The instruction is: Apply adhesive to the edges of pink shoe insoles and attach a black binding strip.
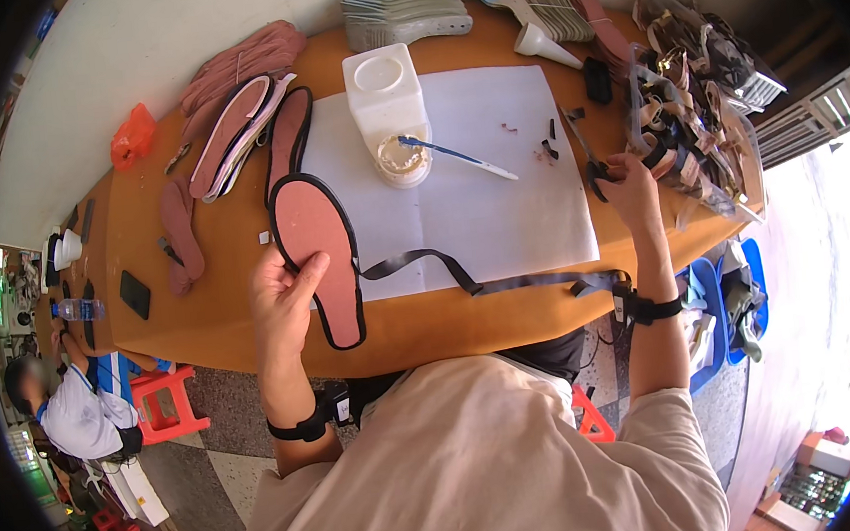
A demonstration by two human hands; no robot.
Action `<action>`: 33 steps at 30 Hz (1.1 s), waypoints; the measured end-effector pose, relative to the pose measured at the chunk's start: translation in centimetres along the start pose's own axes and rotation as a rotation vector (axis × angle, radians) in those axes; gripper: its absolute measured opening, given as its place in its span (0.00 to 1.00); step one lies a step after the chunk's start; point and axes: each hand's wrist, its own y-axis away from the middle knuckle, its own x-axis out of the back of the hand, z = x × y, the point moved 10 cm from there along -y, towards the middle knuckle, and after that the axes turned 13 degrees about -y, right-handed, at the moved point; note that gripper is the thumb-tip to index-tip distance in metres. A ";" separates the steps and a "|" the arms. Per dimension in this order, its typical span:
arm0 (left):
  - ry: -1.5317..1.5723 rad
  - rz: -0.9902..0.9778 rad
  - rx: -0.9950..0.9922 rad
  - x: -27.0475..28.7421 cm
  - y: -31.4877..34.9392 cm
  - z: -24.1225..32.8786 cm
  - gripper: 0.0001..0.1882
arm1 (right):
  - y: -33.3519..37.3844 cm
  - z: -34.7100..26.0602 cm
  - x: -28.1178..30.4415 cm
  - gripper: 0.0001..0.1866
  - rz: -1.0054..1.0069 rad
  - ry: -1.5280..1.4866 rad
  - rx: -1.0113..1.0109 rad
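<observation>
Pink and black-rimmed, the sole [317, 219] is pinched in my left hand [286, 296], thumb uppermost, over the near left part of a white sheet [512, 229]. From its edge a black strip [526, 283] trails toward my right wrist. My right hand [631, 187] is at dark-handled scissors [594, 170] (from here, I can't tell whether it's closed on them). Farther across the bench [430, 327], a brush [472, 162] rests on a white pot [404, 170].
</observation>
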 end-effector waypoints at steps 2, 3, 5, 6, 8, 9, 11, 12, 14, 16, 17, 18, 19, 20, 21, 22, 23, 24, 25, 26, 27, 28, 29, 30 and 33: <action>0.016 0.002 0.001 0.0 -0.1 -0.1 0.10 | 0.6 -0.9 0.2 0.23 0.023 0.045 0.045; 0.016 0.001 0.004 0.0 -0.1 -0.1 0.10 | 0.9 -1.7 0.1 0.23 0.030 0.067 0.087; 0.016 0.000 0.008 0.0 -0.1 -0.2 0.10 | 1.5 -2.6 0.0 0.22 0.035 0.089 0.128; 0.021 0.002 0.011 0.0 -0.1 -0.3 0.10 | 1.8 -2.9 0.1 0.21 0.052 0.136 0.138; 0.027 0.001 0.015 0.0 -0.1 -0.4 0.11 | 2.2 -3.4 0.3 0.21 0.070 0.184 0.145; 0.022 -0.004 0.012 0.1 -0.1 -0.4 0.11 | 2.3 -3.6 0.3 0.20 0.067 0.184 0.147; 0.018 -0.007 0.008 0.1 -0.1 -0.4 0.11 | 2.6 -3.8 0.3 0.19 0.065 0.184 0.149; 0.014 -0.005 0.005 0.1 -0.2 -0.4 0.11 | 2.8 -4.0 0.5 0.18 0.078 0.202 0.158; 0.010 -0.004 0.003 0.2 -0.1 -0.5 0.11 | 3.2 -4.2 0.6 0.17 0.091 0.221 0.166; 0.024 0.000 -0.008 0.2 -0.1 -0.5 0.10 | 3.6 -4.7 0.8 0.17 0.114 0.193 0.209; 0.024 -0.001 -0.008 0.2 -0.1 -0.6 0.10 | 3.8 -4.8 0.8 0.17 0.112 0.197 0.225; 0.021 -0.004 -0.003 0.3 -0.1 -0.6 0.10 | 4.0 -4.8 0.8 0.16 0.112 0.208 0.243; 0.019 -0.006 0.002 0.3 -0.1 -0.7 0.11 | 4.2 -4.9 0.8 0.16 0.111 0.218 0.261; 0.019 -0.006 0.002 0.2 -0.1 -0.7 0.11 | 4.3 -4.7 0.8 0.16 0.111 0.218 0.261; 0.022 -0.006 -0.004 0.2 -0.1 -0.6 0.11 | 4.4 -4.8 0.9 0.15 0.129 0.199 0.290; 0.025 -0.005 -0.010 0.2 -0.1 -0.5 0.11 | 4.6 -4.9 1.0 0.15 0.146 0.180 0.320; 0.026 -0.006 -0.010 0.2 -0.1 -0.5 0.11 | 4.5 -4.7 0.9 0.15 0.146 0.180 0.320; 0.013 -0.002 -0.010 0.2 -0.1 -0.5 0.11 | 4.7 -5.1 0.9 0.14 0.163 0.172 0.376; 0.001 0.001 -0.009 0.2 -0.1 -0.5 0.11 | 4.8 -5.0 1.2 0.13 0.188 0.175 0.382; 0.002 -0.001 -0.008 0.2 -0.1 -0.4 0.11 | 5.0 -5.3 1.1 0.13 0.181 0.167 0.431; 0.006 0.006 -0.006 0.3 0.0 -0.5 0.10 | 5.4 -5.4 2.2 0.11 0.284 0.148 0.458; 0.010 0.012 -0.004 0.4 0.0 -0.5 0.10 | 5.9 -5.5 3.3 0.11 0.392 0.127 0.487; 0.011 0.010 -0.003 0.4 0.0 -0.5 0.10 | 6.0 -5.2 3.5 0.11 0.387 0.130 0.482; 0.011 0.016 0.003 0.5 0.1 -0.6 0.10 | 5.9 -3.2 5.0 0.11 0.498 0.052 0.298; 0.003 0.024 0.014 0.8 0.1 -0.8 0.09 | 5.8 0.7 6.7 0.13 0.623 -0.105 0.057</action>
